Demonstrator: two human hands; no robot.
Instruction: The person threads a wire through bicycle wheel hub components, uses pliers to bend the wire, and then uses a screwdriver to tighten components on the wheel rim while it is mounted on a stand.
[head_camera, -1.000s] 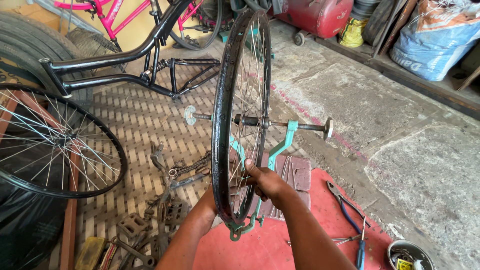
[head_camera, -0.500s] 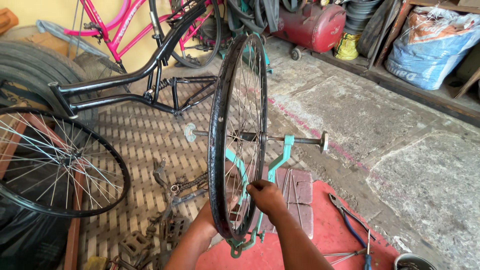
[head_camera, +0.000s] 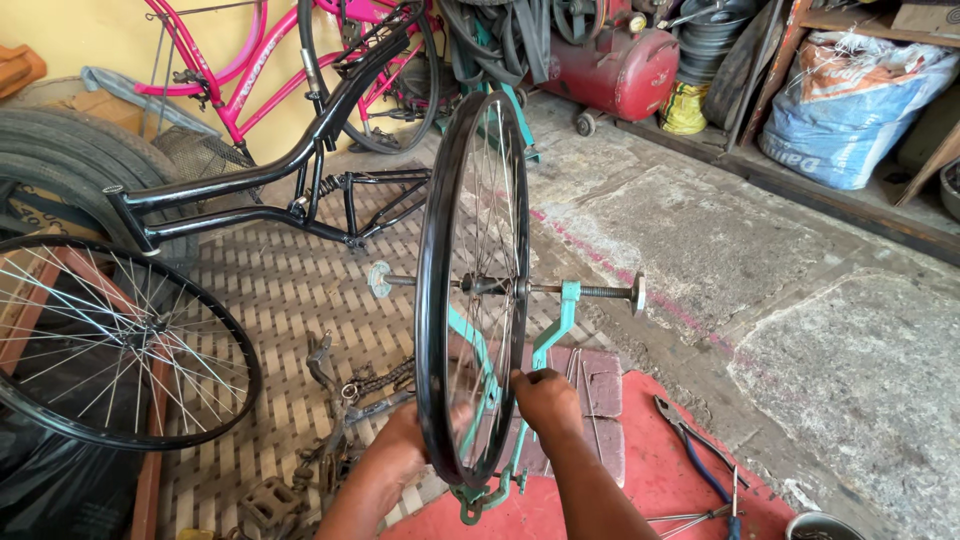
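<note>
both hands work the spoked wheel (head_camera: 472, 290): left hand (head_camera: 400, 450) cups the rigid, light rim, right hand (head_camera: 545, 398) pinches a thin spoke.

Black wheel (head_camera: 470, 290) stands upright in teal stand (head_camera: 550, 340), splitting the near space: left hand (head_camera: 400, 455) works on its left, right hand (head_camera: 545, 400) on its right, spokes closing the way between. Left side crowded: loose chain and parts (head_camera: 350, 400) on slatted floor, second wheel (head_camera: 110, 345) and black frame (head_camera: 300, 190) beyond. Right side roomier; axle rod (head_camera: 590, 291) juts across at hub height, pliers (head_camera: 690, 440) lie on red mat (head_camera: 660, 480), bare concrete (head_camera: 780, 300) past them.
</note>
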